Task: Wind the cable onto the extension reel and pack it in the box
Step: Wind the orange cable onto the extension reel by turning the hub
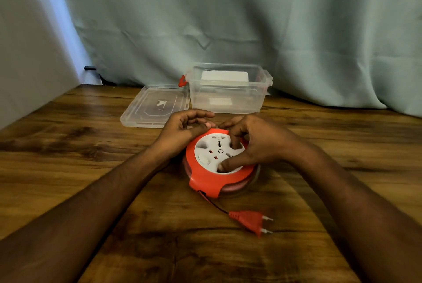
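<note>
On the wooden bench [91, 168], the orange extension reel [210, 177] lies flat between both hands. The left hand [182, 129] grips its far rim; the right hand [255, 143] hooks curled fingers into the white socket face. A short cable [214, 205] leads to the plug [249, 221] nearby. Behind stand the clear box [228, 100], its lid [155, 106] and a green curtain [228, 20]. The box's contents are unclear.

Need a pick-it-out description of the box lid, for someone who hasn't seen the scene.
Start at the wooden table and go to its far edge by the green curtain, where the clear box stands open. The lid lies flat on the table against the box's left side. It is the only flat, shallow clear piece there.
</note>
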{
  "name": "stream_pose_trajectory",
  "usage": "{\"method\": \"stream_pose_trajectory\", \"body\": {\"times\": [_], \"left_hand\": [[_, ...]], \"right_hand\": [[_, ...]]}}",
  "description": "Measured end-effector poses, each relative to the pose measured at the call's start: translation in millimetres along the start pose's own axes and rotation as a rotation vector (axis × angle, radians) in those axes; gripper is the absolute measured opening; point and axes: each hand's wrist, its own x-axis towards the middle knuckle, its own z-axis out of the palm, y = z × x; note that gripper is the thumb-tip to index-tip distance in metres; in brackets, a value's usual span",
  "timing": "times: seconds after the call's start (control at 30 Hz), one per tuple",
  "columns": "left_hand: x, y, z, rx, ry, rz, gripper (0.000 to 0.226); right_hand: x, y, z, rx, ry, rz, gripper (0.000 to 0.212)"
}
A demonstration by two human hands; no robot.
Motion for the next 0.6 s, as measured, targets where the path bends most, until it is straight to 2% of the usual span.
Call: {"method": "stream_pose_trajectory", "body": {"times": [0.1,0.17,0.23,0.3,0.33,0.4,0.47,0.6], "left_hand": [[0.0,-0.5,-0.7,-0.024,0.007,-0.01,0.03],[-0.2,-0.7,-1.8,-0.025,-0.017,-0.019,0.031],[0.0,0.0,-4.0,-0.023,-0.064,-0.031,0.032],[0.2,2.1,-5.7,-0.03,-0.098,-0.045,0.035],[-0.4,3.2,-5.7,-0.024,-0.108,-0.045,0.036],[-1.5,4.2,-6.1,-0.016,-0.132,-0.04,0.042],[-1.7,3.3,-5.8,-0.016,-0.175,-0.034,0.053],[-0.8,1.8,-8.0,0.06,-0.203,0.028,0.089]], "right_hand": [[4.7,-1.1,6.8,-0.043,0.057,-0.018,0.066],[6.8,2.7,10.4,-0.034,0.093,-0.106,0.068],[8.7,10.1,11.2,0.035,0.082,-0.203,0.046],[8.1,17.1,6.5,0.169,0.015,-0.219,0.014],[7.2,19.7,3.5,0.218,-0.022,-0.216,0.017],[6.9,21.1,0.2,0.245,-0.078,-0.237,0.043],[6.1,18.0,-1.0,0.215,-0.115,-0.266,0.059],[5.2,21.8,-3.0,0.222,-0.184,-0.236,0.065]]}}
